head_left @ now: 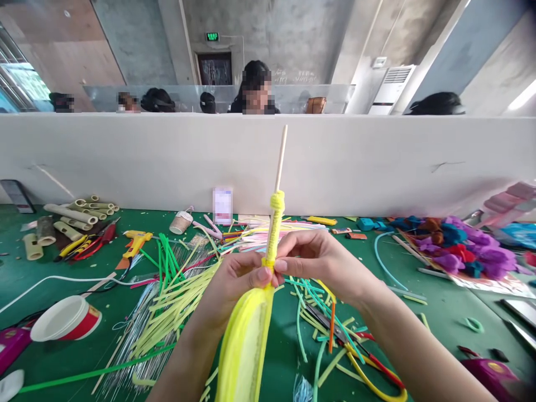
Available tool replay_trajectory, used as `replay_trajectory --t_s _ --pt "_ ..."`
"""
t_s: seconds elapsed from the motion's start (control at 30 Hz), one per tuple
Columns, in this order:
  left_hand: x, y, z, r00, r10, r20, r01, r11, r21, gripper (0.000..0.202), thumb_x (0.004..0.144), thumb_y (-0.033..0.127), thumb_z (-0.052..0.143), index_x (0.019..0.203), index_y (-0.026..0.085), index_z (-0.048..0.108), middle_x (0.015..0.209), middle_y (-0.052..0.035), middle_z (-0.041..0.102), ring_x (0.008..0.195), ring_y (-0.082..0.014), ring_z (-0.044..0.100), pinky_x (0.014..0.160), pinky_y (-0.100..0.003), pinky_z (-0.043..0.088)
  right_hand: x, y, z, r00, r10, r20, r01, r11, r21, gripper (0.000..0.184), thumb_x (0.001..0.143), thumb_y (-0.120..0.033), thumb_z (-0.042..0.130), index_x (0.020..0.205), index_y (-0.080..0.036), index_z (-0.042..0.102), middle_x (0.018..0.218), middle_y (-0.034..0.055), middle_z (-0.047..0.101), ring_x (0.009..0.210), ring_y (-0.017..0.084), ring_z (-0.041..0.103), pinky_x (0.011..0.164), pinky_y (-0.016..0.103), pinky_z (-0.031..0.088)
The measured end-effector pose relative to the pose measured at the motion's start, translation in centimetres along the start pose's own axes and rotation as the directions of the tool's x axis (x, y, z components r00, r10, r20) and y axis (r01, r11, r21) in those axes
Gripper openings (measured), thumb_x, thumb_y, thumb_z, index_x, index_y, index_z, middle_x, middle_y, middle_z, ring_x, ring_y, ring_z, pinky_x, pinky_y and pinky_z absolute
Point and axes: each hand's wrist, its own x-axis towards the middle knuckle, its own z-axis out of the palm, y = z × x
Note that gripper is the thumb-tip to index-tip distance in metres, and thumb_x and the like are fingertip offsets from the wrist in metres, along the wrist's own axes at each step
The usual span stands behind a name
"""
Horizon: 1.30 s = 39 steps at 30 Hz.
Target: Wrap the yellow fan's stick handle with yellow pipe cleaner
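A thin wooden stick stands nearly upright in front of me, its upper end bare. Yellow pipe cleaner is wound around its lower part, with a thicker band near the top of the winding. Below hangs a long yellow leaf-shaped piece, with a fuzzy rim and paler inside; the frame cuts off its lower end. My left hand is closed, pinching the wrapped stick just above this piece. Closed at the same spot from the right, my right hand pinches the yellow pipe cleaner against the stick; the fingers hide its end.
Pale green pipe cleaners lie left of centre. Scissors rest among cut pieces at right. Also on the green table are a glue gun, pliers, a paper cup and purple bundles. A white partition stands behind.
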Motion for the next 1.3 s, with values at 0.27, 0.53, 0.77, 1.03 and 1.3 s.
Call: replay_trajectory --t_s 0.27,0.53,0.77,1.03,1.3 --pt "1.4 -3.1 -2.0 0.914 -0.223 0.338 0.214 0.975 0.066 0.053 0.055 0.068 0.082 0.055 0.018 0.066 0.057 -0.0029 0.061 0.07 -0.024 0.066 0.073 -0.038 0.051 0.0 0.4 -0.7 0.935 0.105 0.339 -0.047 0.984 -0.174 0.023 0.089 -0.038 0.068 0.101 -0.019 0.074 0.09 0.005 0.072 0.059 0.011 0.064 0.045 0.021 0.041" --pt "0.4 0.1 -7.7 0.989 0.024 -0.145 0.035 0.921 0.387 0.041 0.087 0.052 0.065 0.114 0.021 0.067 0.117 -0.0111 0.07 0.114 -0.0261 0.063 0.096 -0.034 0.047 -0.7 1.9 0.3 0.971 -0.238 -0.005 0.167 0.696 -0.698 0.01 0.086 -0.019 0.068 0.076 -0.019 0.07 0.08 0.0023 0.063 0.074 0.016 0.057 0.067 0.03 0.044" --pt "-2.4 -2.1 -2.1 0.904 0.372 -0.209 -0.081 0.63 0.772 0.027 0.083 0.041 0.074 0.101 0.022 0.067 0.102 -0.0057 0.071 0.101 -0.0241 0.064 0.089 -0.033 0.049 -0.4 4.3 2.0 0.933 -0.305 -0.192 0.059 0.655 -0.753 0.009 0.088 -0.018 0.064 0.082 -0.018 0.07 0.081 0.0029 0.058 0.068 0.015 0.054 0.062 0.029 0.04" --pt "-0.9 -3.0 -3.2 0.964 0.23 -0.135 -0.047 0.644 0.763 0.018 0.082 0.04 0.075 0.082 0.023 0.076 0.124 -0.0087 0.066 0.125 -0.0298 0.055 0.11 -0.044 0.039 -1.0 5.4 1.4 0.94 -0.158 -0.301 -0.066 0.783 -0.618 0.009 0.084 -0.022 0.072 0.076 -0.02 0.074 0.075 0.0007 0.06 0.069 0.015 0.055 0.062 0.028 0.04" --pt "-0.8 -2.6 -2.5 0.996 0.08 -0.05 -0.055 0.924 0.378 0.031 0.067 0.054 0.083 0.082 0.027 0.083 0.133 -0.008 0.062 0.137 -0.0347 0.045 0.11 -0.048 0.04 -1.0 3.0 0.7 0.987 -0.144 -0.074 0.101 0.902 -0.42 0.007 0.082 -0.028 0.075 0.079 -0.023 0.078 0.074 0.0009 0.063 0.069 0.014 0.057 0.063 0.028 0.045"
